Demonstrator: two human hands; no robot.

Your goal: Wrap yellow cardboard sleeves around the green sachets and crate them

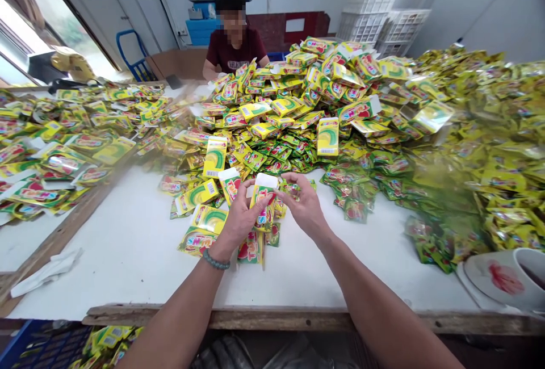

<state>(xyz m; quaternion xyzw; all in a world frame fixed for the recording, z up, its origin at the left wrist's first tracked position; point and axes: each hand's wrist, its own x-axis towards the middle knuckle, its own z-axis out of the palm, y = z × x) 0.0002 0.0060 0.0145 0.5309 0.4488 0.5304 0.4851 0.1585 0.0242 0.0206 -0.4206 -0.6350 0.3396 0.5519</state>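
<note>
My left hand (240, 221), with a beaded bracelet on its wrist, grips a yellow packet with a white top (263, 196). My right hand (304, 204) sits just right of that packet, its fingers curled around a small green-and-yellow sachet (292, 188). Loose yellow packets (204, 227) lie on the white table top (140, 255) under and left of my hands. Behind them rises a large heap of yellow, green and red sachets (272, 125). Upright on the heap stands a single yellow packet (327, 136).
A co-worker in a dark red shirt (234, 51) sits across the table behind the heap. More sachets spread left and right. A white mug (506, 278) stands at the right front, a white cloth (46, 272) lies left, and white crates (361, 22) are stacked behind.
</note>
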